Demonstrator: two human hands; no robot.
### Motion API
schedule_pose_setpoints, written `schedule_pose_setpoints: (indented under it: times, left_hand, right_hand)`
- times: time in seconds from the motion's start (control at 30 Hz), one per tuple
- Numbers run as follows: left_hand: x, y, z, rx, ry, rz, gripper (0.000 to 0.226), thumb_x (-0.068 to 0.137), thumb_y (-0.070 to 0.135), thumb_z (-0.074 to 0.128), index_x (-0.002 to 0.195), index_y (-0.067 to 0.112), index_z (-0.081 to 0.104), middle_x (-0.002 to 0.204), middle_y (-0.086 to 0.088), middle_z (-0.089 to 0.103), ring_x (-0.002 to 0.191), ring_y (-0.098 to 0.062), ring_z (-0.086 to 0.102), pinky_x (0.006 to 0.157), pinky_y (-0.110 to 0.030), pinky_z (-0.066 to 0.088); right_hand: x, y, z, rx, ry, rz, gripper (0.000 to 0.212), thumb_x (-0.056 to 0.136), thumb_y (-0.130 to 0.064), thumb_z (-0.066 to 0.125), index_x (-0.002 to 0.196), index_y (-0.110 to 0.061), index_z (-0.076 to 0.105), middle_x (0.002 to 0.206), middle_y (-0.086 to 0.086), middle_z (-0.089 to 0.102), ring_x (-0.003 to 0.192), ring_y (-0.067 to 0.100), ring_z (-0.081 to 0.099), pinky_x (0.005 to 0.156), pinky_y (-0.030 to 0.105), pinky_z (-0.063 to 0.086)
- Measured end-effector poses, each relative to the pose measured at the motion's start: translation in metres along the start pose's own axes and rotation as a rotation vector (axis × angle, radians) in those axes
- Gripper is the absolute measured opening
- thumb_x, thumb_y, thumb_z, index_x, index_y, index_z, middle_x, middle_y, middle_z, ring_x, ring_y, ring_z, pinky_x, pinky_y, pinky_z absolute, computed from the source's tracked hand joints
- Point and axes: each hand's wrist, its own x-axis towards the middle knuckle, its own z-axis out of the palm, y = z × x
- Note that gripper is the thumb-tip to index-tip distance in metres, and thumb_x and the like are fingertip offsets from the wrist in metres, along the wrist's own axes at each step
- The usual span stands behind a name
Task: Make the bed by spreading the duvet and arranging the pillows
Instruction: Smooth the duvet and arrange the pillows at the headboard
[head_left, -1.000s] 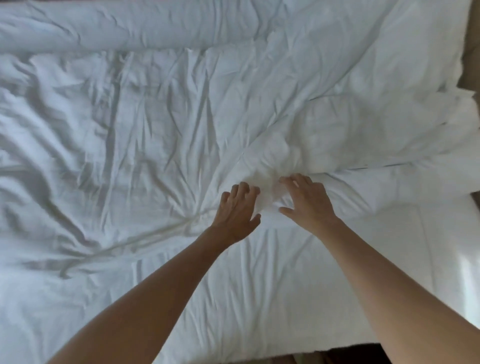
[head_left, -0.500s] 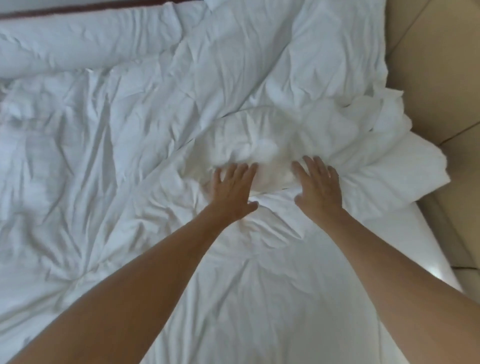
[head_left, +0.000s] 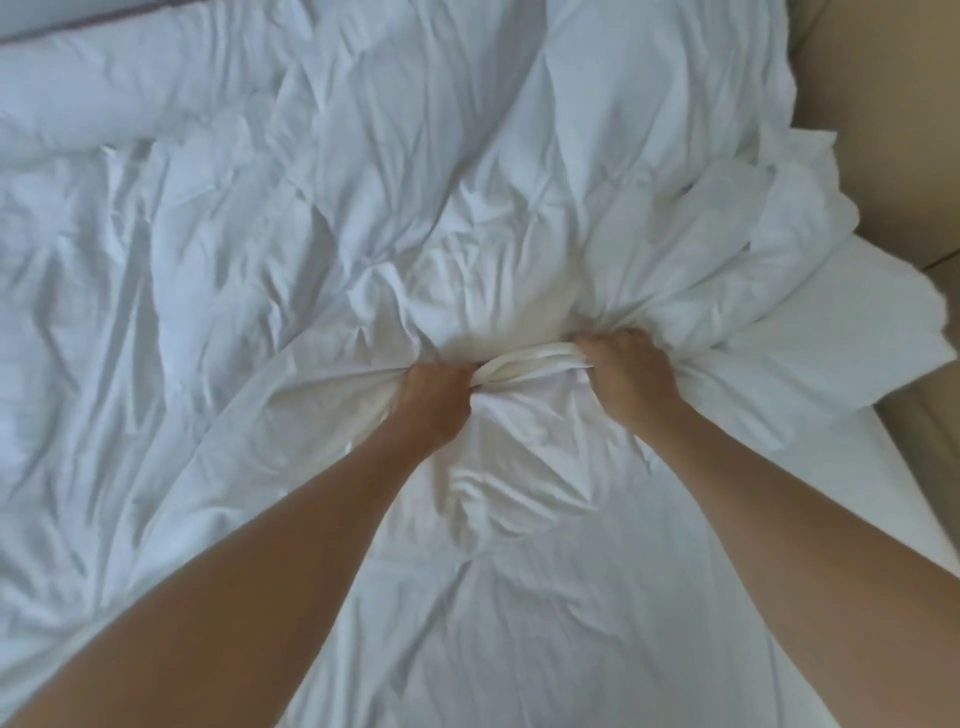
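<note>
Bunching crumpled white cotton duvet (head_left: 322, 218) mid-bed | left hand (head_left: 434, 402), right hand (head_left: 626, 371) both fisted on its folded edge | grip ready for spreading

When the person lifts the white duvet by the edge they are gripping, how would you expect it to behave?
Probably floppy: the duvet creases deeply and bunches where the left hand and right hand grip its edge. It looks puffy, so likely light for its bulk. The far part would probably drag and sag rather than lift flat.
</note>
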Motion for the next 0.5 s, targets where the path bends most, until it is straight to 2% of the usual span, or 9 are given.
schedule_pose_setpoints:
  times: [0.1, 0.13, 0.17, 0.23, 0.3, 0.33, 0.4, 0.43, 0.5]
  left_hand:
    - [-0.021, 0.024, 0.003, 0.035, 0.036, 0.037, 0.049, 0.093, 0.016, 0.047, 0.14, 0.03, 0.05, 0.104, -0.012, 0.07, 0.095, -0.039, 0.065, 0.082, -0.04, 0.049]
    - [-0.027, 0.034, 0.005, 0.042, 0.05, 0.055, 0.049, 0.09, 0.014, 0.051, 0.137, 0.026, 0.054, 0.097, -0.012, 0.071, 0.088, -0.039, 0.066, 0.078, -0.039, 0.049]
    - [-0.035, 0.047, 0.003, 0.047, 0.064, 0.068, 0.045, 0.085, 0.012, 0.057, 0.128, 0.023, 0.062, 0.086, -0.011, 0.072, 0.078, -0.037, 0.067, 0.072, -0.037, 0.05]
    - [-0.05, 0.075, -0.005, 0.073, 0.089, 0.088, 0.034, 0.065, 0.006, 0.073, 0.096, 0.02, 0.074, 0.059, -0.006, 0.067, 0.053, -0.031, 0.064, 0.055, -0.03, 0.048]
    - [-0.064, 0.101, -0.011, 0.041, 0.154, 0.136, 0.034, 0.046, -0.001, 0.076, 0.074, 0.017, 0.07, 0.047, -0.002, 0.06, 0.039, -0.028, 0.056, 0.046, -0.026, 0.044]
    - [-0.073, 0.113, -0.011, 0.012, 0.178, 0.17, 0.037, 0.042, -0.004, 0.075, 0.073, 0.016, 0.068, 0.047, -0.001, 0.06, 0.039, -0.027, 0.055, 0.048, -0.026, 0.043]
    - [-0.09, 0.132, -0.002, -0.03, 0.177, 0.205, 0.044, 0.043, -0.005, 0.072, 0.083, 0.013, 0.068, 0.059, -0.001, 0.066, 0.047, -0.024, 0.059, 0.056, -0.027, 0.045]
    - [-0.094, 0.138, 0.008, -0.034, 0.168, 0.214, 0.047, 0.047, -0.005, 0.071, 0.092, 0.01, 0.069, 0.071, -0.003, 0.07, 0.057, -0.025, 0.064, 0.062, -0.029, 0.048]
    - [-0.094, 0.144, 0.024, 0.035, 0.095, 0.221, 0.05, 0.065, -0.003, 0.066, 0.114, 0.008, 0.063, 0.102, -0.008, 0.071, 0.084, -0.027, 0.069, 0.077, -0.036, 0.051]
  right_hand:
    - [-0.025, 0.015, -0.005, -0.028, 0.087, -0.065, 0.034, 0.071, -0.004, 0.071, 0.103, -0.014, 0.067, 0.077, 0.007, 0.067, 0.076, 0.032, 0.063, 0.071, 0.039, 0.054]
    - [-0.034, 0.02, -0.008, -0.023, 0.088, -0.064, 0.035, 0.067, -0.006, 0.073, 0.101, -0.012, 0.067, 0.074, 0.007, 0.065, 0.074, 0.032, 0.062, 0.067, 0.039, 0.054]
    - [-0.045, 0.025, -0.012, -0.014, 0.099, -0.054, 0.034, 0.067, -0.008, 0.072, 0.101, -0.011, 0.067, 0.073, 0.008, 0.064, 0.072, 0.031, 0.061, 0.062, 0.038, 0.055]
    - [-0.066, 0.041, -0.021, -0.045, 0.17, -0.057, 0.034, 0.066, -0.007, 0.072, 0.099, -0.009, 0.068, 0.07, 0.008, 0.063, 0.069, 0.031, 0.06, 0.054, 0.034, 0.051]
    - [-0.088, 0.06, -0.034, -0.089, 0.278, -0.096, 0.037, 0.062, 0.001, 0.07, 0.098, -0.008, 0.068, 0.068, 0.007, 0.061, 0.066, 0.03, 0.058, 0.051, 0.033, 0.048]
    - [-0.1, 0.071, -0.041, -0.095, 0.34, -0.123, 0.036, 0.063, 0.002, 0.065, 0.098, -0.007, 0.068, 0.068, 0.007, 0.06, 0.065, 0.029, 0.057, 0.051, 0.033, 0.048]
    - [-0.123, 0.092, -0.051, -0.101, 0.425, -0.179, 0.037, 0.066, 0.002, 0.053, 0.099, -0.005, 0.069, 0.067, 0.007, 0.059, 0.064, 0.028, 0.056, 0.051, 0.034, 0.047]
    - [-0.133, 0.098, -0.054, -0.112, 0.418, -0.19, 0.038, 0.065, 0.003, 0.051, 0.098, -0.005, 0.07, 0.067, 0.006, 0.06, 0.063, 0.027, 0.056, 0.051, 0.033, 0.047]
    - [-0.145, 0.103, -0.052, -0.127, 0.292, -0.136, 0.038, 0.06, 0.002, 0.061, 0.095, -0.007, 0.07, 0.071, 0.005, 0.063, 0.067, 0.026, 0.057, 0.057, 0.032, 0.047]
